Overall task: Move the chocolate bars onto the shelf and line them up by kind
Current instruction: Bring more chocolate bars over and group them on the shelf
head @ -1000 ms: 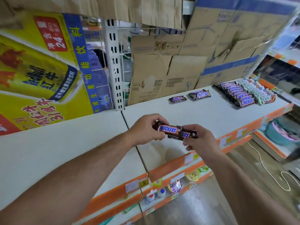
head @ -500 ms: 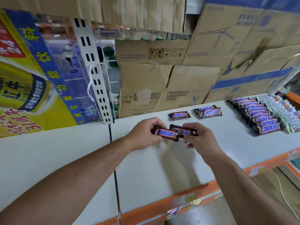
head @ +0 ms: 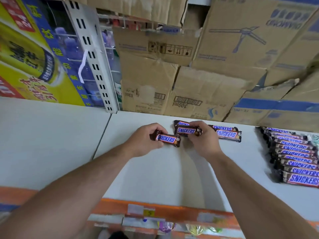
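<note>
My left hand (head: 146, 140) grips a small brown Snickers bar (head: 167, 139) just above the white shelf (head: 155, 178). My right hand (head: 203, 142) holds a second small Snickers bar (head: 186, 130) over another bar (head: 180, 123) lying at the back of the shelf. Two bigger Snickers bars (head: 226, 133) lie overlapped just right of my right hand. Farther right, a tidy row of several Snickers bars (head: 296, 159) runs from the back toward the front edge.
Flattened cardboard boxes (head: 189, 75) line the back of the shelf. A white slotted upright (head: 96, 66) and a yellow drink poster (head: 34, 57) stand at the left. The orange shelf edge (head: 155, 209) with price tags is near me, with goods on a lower shelf.
Both hands carried the two bars forward from the shelf's front to the back, near the lying bars. The bars, held together before, are now apart, one in each hand.
</note>
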